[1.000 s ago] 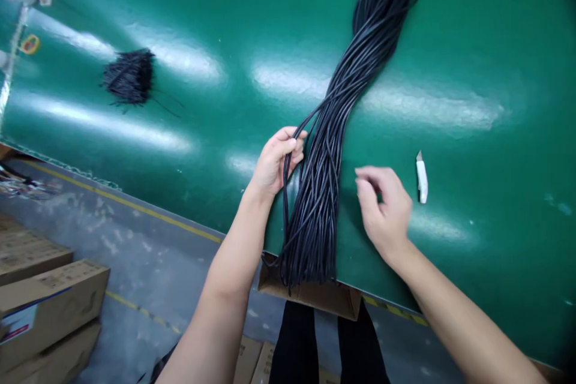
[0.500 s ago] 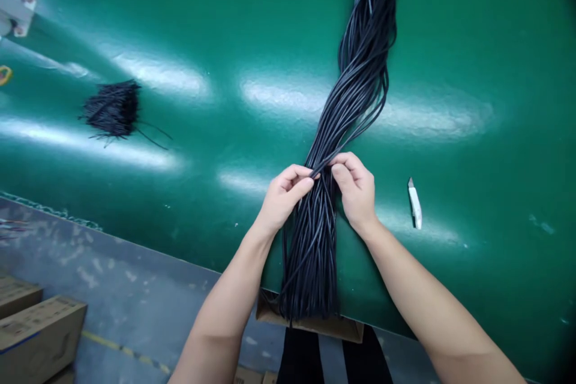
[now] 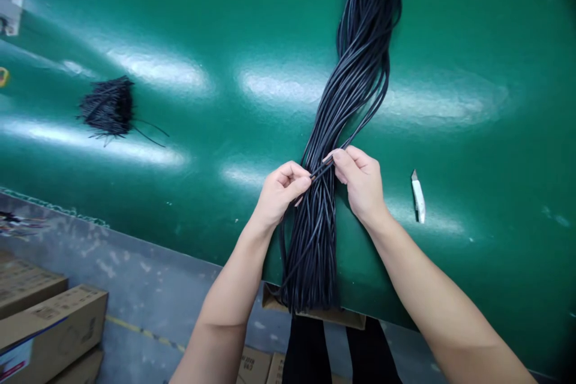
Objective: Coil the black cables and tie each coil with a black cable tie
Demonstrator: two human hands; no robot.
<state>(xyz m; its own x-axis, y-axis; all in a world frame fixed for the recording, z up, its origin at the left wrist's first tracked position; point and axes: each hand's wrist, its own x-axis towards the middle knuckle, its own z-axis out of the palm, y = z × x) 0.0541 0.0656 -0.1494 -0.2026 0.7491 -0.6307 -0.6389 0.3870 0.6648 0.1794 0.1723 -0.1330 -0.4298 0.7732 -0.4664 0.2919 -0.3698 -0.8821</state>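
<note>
A thick bundle of long black cables runs down the green table, its cut ends fanned out at the front edge. Over the middle of the bundle, my left hand pinches a couple of cables between thumb and fingers. My right hand grips the same strands a little farther up and to the right, with its thumb on top. A short stretch of cable shows between the two hands. Right of my right hand lies a white utility knife, blade pointing away from me.
A short bunch of black wire pieces lies on the left of the green table. Below the front edge sits an open cardboard box. More cardboard boxes stand on the floor at lower left.
My right hand has closed on the strands and shifted slightly right, and more cable shows between my hands. The view has moved a little.
</note>
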